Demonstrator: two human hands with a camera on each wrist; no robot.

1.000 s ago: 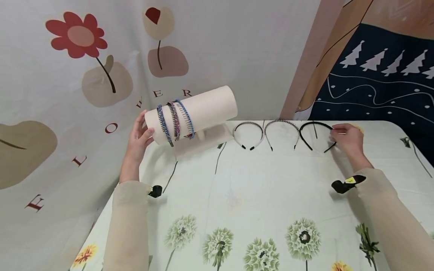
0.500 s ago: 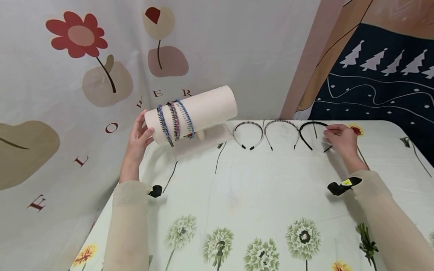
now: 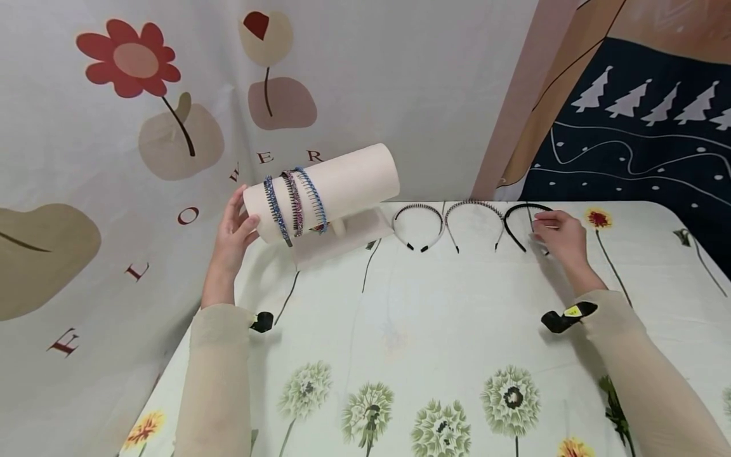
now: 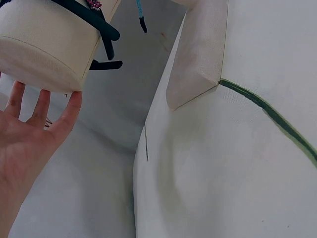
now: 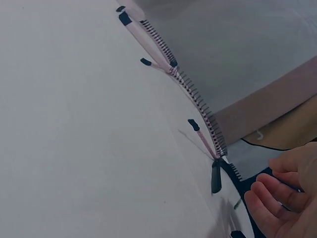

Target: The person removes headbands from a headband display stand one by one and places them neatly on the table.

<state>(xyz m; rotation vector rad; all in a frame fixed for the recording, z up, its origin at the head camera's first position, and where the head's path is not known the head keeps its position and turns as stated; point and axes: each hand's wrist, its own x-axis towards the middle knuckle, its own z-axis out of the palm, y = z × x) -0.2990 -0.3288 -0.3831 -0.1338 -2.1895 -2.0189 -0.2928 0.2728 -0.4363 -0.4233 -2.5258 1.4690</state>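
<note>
1. Since the earlier frames, we see the right hand [image 3: 562, 238] shift leftward along the black headband [image 3: 507, 222], while the left hand [image 3: 233, 231] and the cream display roll [image 3: 365, 181] keep their places.
2. We see the right hand's fingers loosely bent and fairly close together, with nothing visible between them. They cover part of the black headband's right arm in the head view; we cannot tell whether they touch it.
3. We find the left hand's fingers spread, their tips touching the rim at the roll's left end.
4. Around that roll, towards the left hand, we count three toothed headbands: blue glittery [image 3: 274, 206], pink-purple [image 3: 296, 202] and lighter blue [image 3: 314, 198].
5. The roll sits on a short post [image 3: 339, 226] above a pale flat base [image 3: 342, 246].
6. To the right of the base, near the table's [image 3: 434, 317] back edge, we see a row: a pale toothed headband with dark tips [image 3: 419, 207], a wider toothed headband [image 3: 475, 202], then the black headband.
7. Behind, we see a flower-printed wall hanging [image 3: 365, 76].
</note>
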